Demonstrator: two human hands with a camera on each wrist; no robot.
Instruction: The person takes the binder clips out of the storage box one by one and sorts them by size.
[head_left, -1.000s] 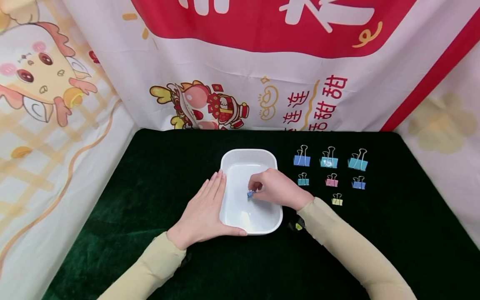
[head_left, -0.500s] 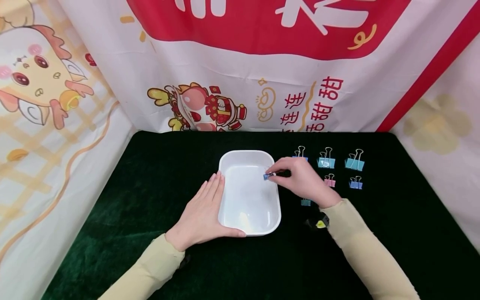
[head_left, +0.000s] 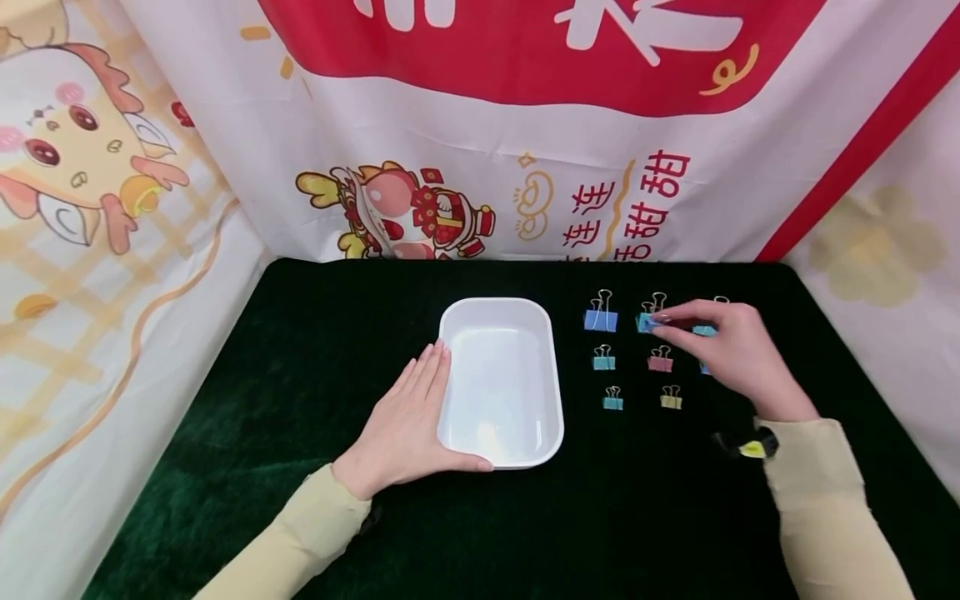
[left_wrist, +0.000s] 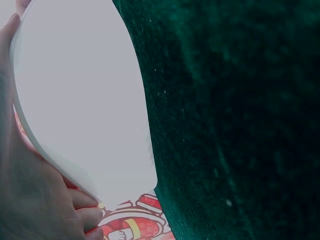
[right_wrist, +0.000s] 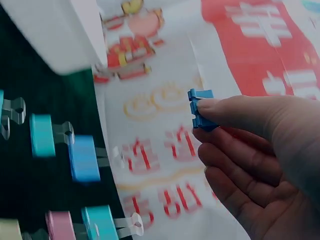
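My left hand [head_left: 401, 425] rests along the left side of a white tray [head_left: 557, 392], fingers straight and thumb lying at the near rim. In the left wrist view the hand touches the tray's pale wall [left_wrist: 85, 110]. With thumb and forefinger, my right hand [head_left: 738, 354] pinches a small blue binder clip [right_wrist: 206, 94]. That clip is off the table, over the back row of binder clips. It overlaps a large light-blue binder clip [head_left: 643, 325] in the head view. Behind the hand, another large teal binder clip [head_left: 702, 331] and a small blue binder clip [head_left: 705, 368] are partly hidden.
Right of the tray stand a large blue binder clip [head_left: 601, 322], two small teal binder clips [head_left: 603, 363], a pink binder clip [head_left: 660, 364] and a yellow binder clip [head_left: 671, 402]. Dark green cloth [head_left: 337, 333] covers the table; a printed curtain [head_left: 465, 133] hangs behind.
My right hand has carried the pinched blue binder clip out of the tray, over its right rim, and across to the back rows of clips. The left hand has stayed on the tray.
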